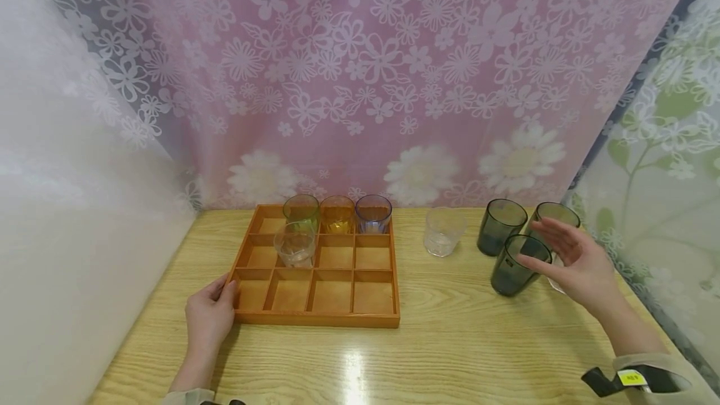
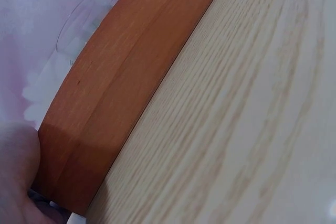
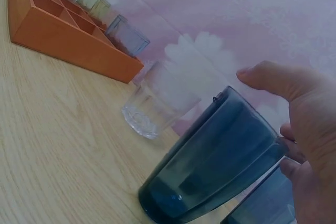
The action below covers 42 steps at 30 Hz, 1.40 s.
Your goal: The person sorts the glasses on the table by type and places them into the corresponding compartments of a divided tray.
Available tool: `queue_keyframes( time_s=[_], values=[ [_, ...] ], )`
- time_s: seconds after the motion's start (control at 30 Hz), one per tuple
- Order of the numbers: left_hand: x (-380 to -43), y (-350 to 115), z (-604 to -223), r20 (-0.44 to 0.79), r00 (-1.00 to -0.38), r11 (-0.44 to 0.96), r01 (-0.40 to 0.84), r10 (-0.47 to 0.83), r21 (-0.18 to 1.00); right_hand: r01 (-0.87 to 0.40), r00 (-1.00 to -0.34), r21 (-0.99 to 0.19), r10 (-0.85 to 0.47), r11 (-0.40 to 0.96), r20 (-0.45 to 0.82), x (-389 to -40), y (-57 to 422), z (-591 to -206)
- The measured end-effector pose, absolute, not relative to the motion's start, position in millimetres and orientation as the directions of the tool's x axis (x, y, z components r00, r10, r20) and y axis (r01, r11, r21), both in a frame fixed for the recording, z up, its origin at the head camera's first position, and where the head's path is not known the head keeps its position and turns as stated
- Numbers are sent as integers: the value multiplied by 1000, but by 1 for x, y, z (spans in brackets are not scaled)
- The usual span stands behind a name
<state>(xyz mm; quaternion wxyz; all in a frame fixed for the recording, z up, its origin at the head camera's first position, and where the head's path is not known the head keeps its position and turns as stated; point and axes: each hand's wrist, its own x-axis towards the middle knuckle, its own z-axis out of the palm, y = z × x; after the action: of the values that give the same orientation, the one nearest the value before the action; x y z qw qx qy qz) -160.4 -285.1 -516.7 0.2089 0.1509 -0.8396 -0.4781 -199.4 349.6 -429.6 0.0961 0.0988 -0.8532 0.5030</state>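
My left hand [image 1: 209, 314] holds the front left corner of a wooden divided tray [image 1: 315, 318]. Set in the tray's back row are a green glass [image 1: 300, 208], an amber glass [image 1: 337, 214] and a blue glass [image 1: 374, 214]; a clear glass [image 1: 295, 245] sits in the middle row. Over on the right, my right hand [image 1: 582, 267] has its thumb and fingers spread beside the rim of the front dark grey glass [image 1: 512, 274], which stands upright. In the right wrist view a gap shows between the thumb and that dark glass [image 3: 210, 156].
Another clear glass [image 1: 443, 233] stands between the tray and the dark glasses. Two more dark glasses, one at the back [image 1: 500, 227] and one partly behind my right hand [image 1: 559, 212], are close by. Something clear, mostly hidden, is under that hand. A flowered curtain [image 1: 360, 80] borders the table.
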Motion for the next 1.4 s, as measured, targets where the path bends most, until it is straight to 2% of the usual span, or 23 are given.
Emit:
queue_keyframes(
  time_s=[0.2,0.37,0.63,1.07,1.4],
  values=[
    [-160,-285,-516,198,-865,492,-64,-462,868,-267,-960,-826,-66,496,271,-203,348,-443],
    [-161,-285,-517,190,-867,492,-71,-460,867,-263,-963,-850,-78,456,257,-205,347,-457],
    [-162,-286,-517,184,-871,483,-68,-455,873,-156,-986,-858,-26,490,164,-204,344,-479],
    [-162,-286,-517,184,-870,476,-65,-458,877,-147,-968,-809,83,569,235,-206,333,-487],
    [-162,-286,-519,179,-869,474,-71,-462,878,-188,-962,-801,57,568,266,-204,325,-482]
  ],
)
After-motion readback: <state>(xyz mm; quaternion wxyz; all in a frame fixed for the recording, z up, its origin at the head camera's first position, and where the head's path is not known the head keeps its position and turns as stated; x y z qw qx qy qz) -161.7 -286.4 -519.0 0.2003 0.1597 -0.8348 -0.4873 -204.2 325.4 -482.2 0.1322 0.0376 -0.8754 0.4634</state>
